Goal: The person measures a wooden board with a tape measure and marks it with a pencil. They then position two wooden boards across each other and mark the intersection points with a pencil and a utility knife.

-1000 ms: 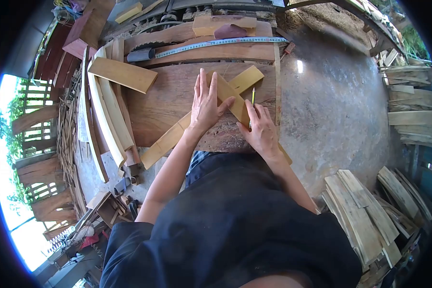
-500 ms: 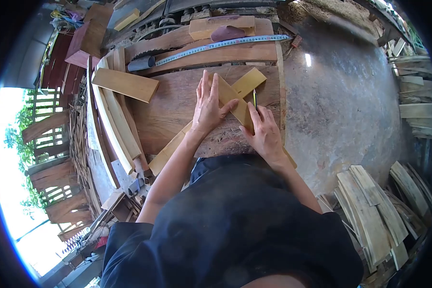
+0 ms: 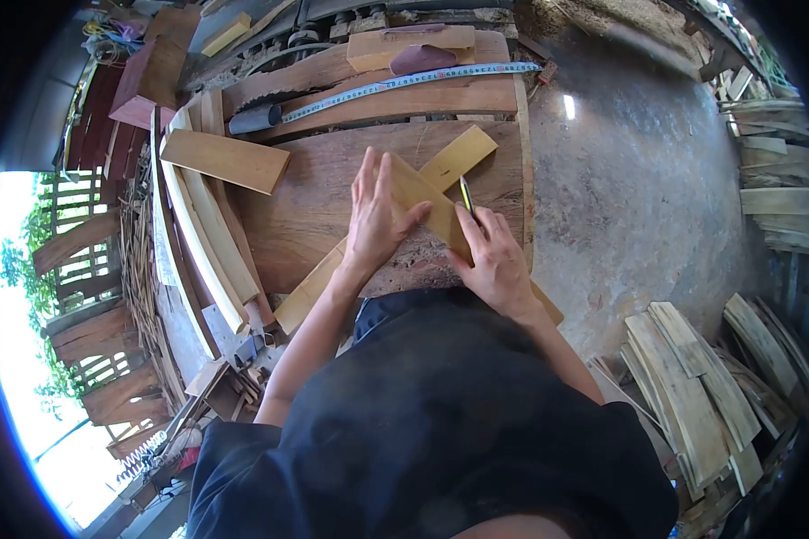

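Note:
My left hand (image 3: pixel 376 216) is laid along the left edge of a short wooden board (image 3: pixel 413 193), fingers stretched and thumb on its top face. That board lies slantwise across a longer wooden strip (image 3: pixel 458 162), forming an X. Part of the strip runs under my hands and shows again as a lower left end. In my right hand (image 3: pixel 496 260) is a pencil (image 3: pixel 466 194), its tip up and pointing away from me near the crossing. The right fingers also rest beside the board's near end, partly hiding it.
The wooden workbench (image 3: pixel 306 216) carries a loose board (image 3: pixel 225 160) at left. Behind lie an extended tape measure (image 3: pixel 395 83), sandpaper (image 3: pixel 422 59) and a wood block (image 3: pixel 364 52). Long curved strips (image 3: pixel 202 216) lean at left. Stacked planks (image 3: pixel 688 386) lie at right on the concrete floor (image 3: pixel 620 198).
The pencil has swung, its tip now leaning more to the left. My left hand has slid slightly toward me along the board. The whole view has shifted a little.

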`<state>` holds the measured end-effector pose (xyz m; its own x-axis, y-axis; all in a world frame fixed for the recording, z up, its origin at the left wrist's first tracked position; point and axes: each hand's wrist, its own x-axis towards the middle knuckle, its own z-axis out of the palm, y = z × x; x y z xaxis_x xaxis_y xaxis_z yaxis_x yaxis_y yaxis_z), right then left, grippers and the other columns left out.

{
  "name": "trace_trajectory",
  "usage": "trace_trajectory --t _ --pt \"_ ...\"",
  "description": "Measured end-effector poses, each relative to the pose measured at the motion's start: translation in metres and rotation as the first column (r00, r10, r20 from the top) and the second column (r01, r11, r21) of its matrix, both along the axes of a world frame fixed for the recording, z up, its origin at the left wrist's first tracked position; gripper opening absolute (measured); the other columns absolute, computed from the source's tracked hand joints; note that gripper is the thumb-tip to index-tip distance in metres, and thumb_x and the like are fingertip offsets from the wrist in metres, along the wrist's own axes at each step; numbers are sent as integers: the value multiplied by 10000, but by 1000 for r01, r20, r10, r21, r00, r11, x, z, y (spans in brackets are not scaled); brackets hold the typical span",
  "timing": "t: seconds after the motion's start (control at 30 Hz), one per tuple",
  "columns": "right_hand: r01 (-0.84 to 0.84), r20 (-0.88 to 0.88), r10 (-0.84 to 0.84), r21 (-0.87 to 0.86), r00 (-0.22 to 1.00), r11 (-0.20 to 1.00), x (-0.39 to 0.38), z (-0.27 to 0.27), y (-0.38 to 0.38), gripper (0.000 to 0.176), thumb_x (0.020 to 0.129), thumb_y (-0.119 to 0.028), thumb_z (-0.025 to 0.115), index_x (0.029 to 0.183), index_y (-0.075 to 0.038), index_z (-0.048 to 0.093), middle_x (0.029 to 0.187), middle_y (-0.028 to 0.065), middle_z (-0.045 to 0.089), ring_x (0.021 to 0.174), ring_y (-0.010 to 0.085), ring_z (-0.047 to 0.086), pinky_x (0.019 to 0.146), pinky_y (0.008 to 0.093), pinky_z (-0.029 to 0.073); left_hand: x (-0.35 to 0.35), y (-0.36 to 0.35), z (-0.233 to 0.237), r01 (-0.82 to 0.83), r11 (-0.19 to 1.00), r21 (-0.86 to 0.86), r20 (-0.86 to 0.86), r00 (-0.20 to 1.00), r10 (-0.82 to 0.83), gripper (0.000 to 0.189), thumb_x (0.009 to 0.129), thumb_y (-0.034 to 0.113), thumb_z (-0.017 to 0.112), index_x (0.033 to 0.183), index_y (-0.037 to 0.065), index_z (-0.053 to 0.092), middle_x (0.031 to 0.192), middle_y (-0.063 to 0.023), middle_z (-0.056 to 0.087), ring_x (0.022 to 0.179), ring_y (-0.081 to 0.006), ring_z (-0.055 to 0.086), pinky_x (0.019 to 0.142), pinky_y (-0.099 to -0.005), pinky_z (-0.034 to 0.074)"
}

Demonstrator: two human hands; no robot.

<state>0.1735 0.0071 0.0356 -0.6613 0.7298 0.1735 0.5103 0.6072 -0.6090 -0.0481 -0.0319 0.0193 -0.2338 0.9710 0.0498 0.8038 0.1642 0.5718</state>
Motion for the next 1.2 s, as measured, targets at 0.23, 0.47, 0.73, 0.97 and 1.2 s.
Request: trace_trajectory --t 0.23,0.47,0.73,0.97,1.2 --pt "-59 -40 56 -71 998 996 0 -5 -1 711 785 -100 828 1413 31 522 1235 194 560 1136 357 581 995 438 504 -2 -13 4 -33 999 12 32 999 32 945 887 419 781 1556 -61 317 1628 -299 242 1466 -492 296 1208 -516 304" --pt "105 -2 -105 -19 994 994 -1 -13 10 696 796 -128 830 1408 27 538 1256 196 560 1164 365 577 1014 440 496 0 29 -11 43 998 44 -14 999 -42 985 845 443 815 1552 -53 341 1632 -282 255 1452 -487 326 1200 -514 320" --pt "93 1 -93 -29 996 995 -2 -8 8 671 816 -142 817 1402 29 538 1263 193 549 1150 359 573 994 434 498 -4 30 -6 86 996 20 -65 994 -85 1001 822 450 838 1548 -44 357 1627 -276 285 1442 -479 352 1193 -516 332" --pt "88 -3 -88 -38 996 995 -2 -8 7 663 817 -138 820 1393 33 540 1259 194 546 1136 359 573 987 435 500 -4 27 -6 95 995 38 -75 993 -92 1043 786 463 862 1541 -57 362 1621 -281 292 1451 -475 342 1198 -515 328" --pt "69 -6 -70 -52 998 996 0 -9 9 683 820 -152 825 1406 37 531 1263 202 543 1145 362 568 992 440 496 0 27 -7 98 995 21 -136 986 -94 1130 740 520 866 1525 -106 348 1620 -293 263 1473 -462 293 1209 -505 325"
